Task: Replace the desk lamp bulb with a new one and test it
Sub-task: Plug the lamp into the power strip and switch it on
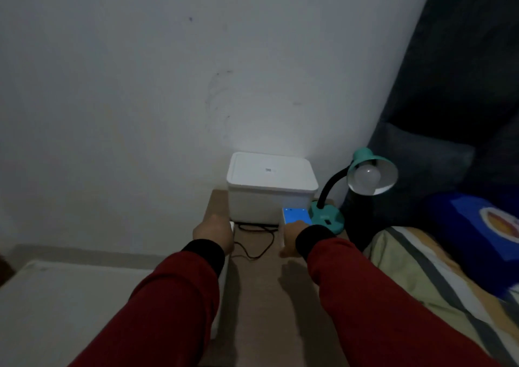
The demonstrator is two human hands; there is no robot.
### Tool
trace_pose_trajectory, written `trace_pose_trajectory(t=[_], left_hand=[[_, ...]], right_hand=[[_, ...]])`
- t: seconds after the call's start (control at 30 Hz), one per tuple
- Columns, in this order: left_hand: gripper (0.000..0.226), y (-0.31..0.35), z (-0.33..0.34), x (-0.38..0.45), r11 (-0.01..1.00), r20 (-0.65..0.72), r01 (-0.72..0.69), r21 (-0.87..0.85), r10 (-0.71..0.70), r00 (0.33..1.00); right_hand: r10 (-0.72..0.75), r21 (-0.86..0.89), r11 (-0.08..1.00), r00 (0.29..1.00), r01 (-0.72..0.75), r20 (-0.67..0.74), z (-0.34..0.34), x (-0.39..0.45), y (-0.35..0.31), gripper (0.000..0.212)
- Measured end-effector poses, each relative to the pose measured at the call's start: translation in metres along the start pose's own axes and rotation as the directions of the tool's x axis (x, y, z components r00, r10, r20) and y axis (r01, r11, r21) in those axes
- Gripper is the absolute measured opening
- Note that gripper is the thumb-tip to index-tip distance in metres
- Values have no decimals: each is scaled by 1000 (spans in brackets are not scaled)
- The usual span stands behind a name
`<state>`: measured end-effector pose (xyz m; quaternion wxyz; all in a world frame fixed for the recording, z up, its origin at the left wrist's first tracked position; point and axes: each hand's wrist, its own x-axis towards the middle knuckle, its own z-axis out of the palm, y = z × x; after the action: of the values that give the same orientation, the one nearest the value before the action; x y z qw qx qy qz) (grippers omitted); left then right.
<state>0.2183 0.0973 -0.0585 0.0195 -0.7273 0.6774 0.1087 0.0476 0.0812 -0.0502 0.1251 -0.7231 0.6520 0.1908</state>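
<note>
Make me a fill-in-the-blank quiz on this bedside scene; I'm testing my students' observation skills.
1. The lamp shade and base are coloured ____.
2. The right hand rests on a small box whose top is ____.
3. The large lidded box against the wall is ____.
4. Both sleeves are ____ with black cuffs.

Missing words: teal; blue; white; red

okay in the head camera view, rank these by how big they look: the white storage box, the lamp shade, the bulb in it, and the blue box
1. white storage box
2. lamp shade
3. bulb and blue box: they look alike in size, and the right hand hides part of the blue box, so I will not rank them.
</note>
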Motion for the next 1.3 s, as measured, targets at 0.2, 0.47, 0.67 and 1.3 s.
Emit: trace_pose_trajectory(t=[0.2, 0.47, 0.67, 1.3], left_hand=[[32, 58, -15, 12, 994, 6, -77, 79, 77, 997], [34, 160, -8, 39, 976, 5, -216, 40, 216, 976], [30, 219, 30, 71, 959, 59, -284, 18, 283, 957], [64, 228, 190, 104, 946, -107, -272, -178, 256, 961]], right_hand=[[38, 21, 999, 998, -37, -53, -16, -4, 58, 51], [118, 155, 983, 987, -100, -111, -18, 7, 135, 60], [161, 228, 962, 986, -147, -42, 7, 44, 176, 49], [110, 410, 908, 898, 84, -427, 128, 137, 184, 61]])
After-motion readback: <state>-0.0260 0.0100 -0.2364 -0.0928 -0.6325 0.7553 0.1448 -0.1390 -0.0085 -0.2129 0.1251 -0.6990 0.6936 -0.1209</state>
